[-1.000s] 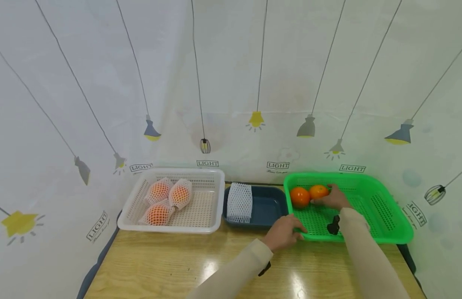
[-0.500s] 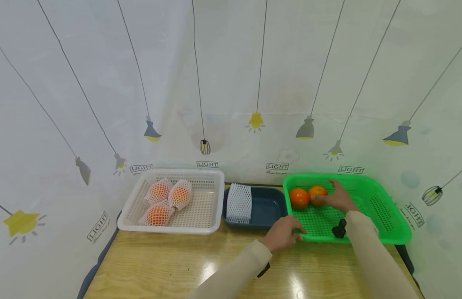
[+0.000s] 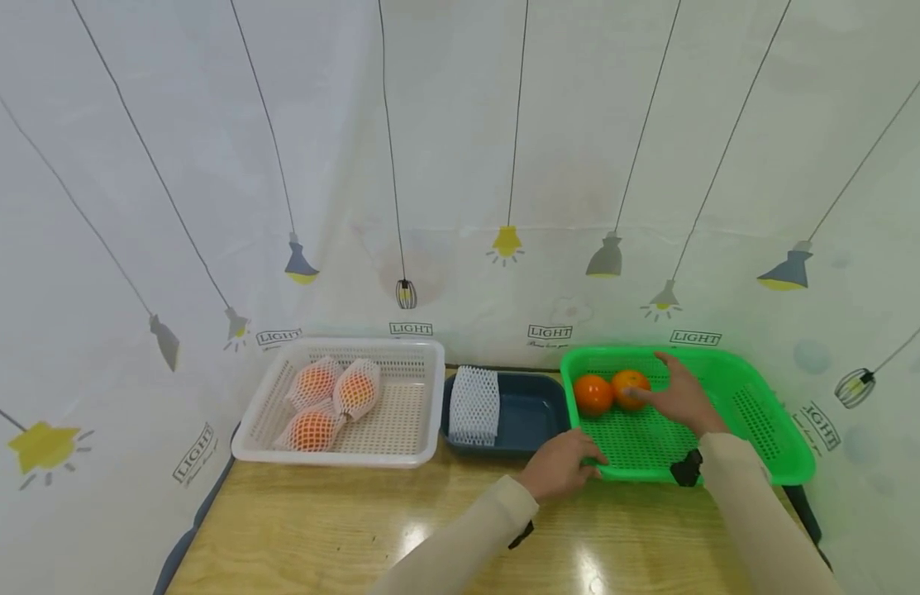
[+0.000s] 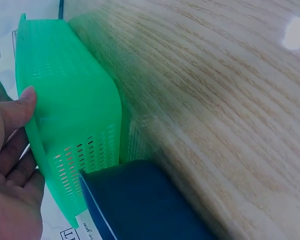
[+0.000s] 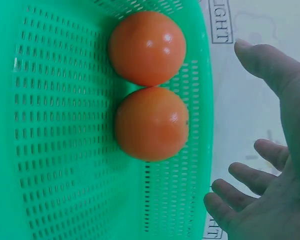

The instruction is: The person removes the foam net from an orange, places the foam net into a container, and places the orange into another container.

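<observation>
Two bare oranges (image 3: 593, 396) sit side by side at the left end of the green basket (image 3: 757, 413). Over this basket my right hand (image 3: 688, 398) hovers with thumb and fingers spread, holding nothing. In the right wrist view the two oranges (image 5: 151, 124) lie apart from that hand (image 5: 297, 145). My left hand (image 3: 560, 467) grips the near left corner of the basket's rim. Seen from the left wrist, its thumb (image 4: 21, 107) lies on the outer side of the green rim and the other fingers are behind it.
A white basket (image 3: 403, 413) at the left holds three oranges (image 3: 314, 430) in white foam nets. Between the baskets is a dark blue tray (image 3: 534, 413) with white foam netting (image 3: 474, 405) in it. All stand on a wooden table (image 3: 326, 521) against a lamp-printed backdrop.
My right hand has let go of the right-hand orange, drawn back to the right and spread its fingers. The left hand stays at the basket corner.
</observation>
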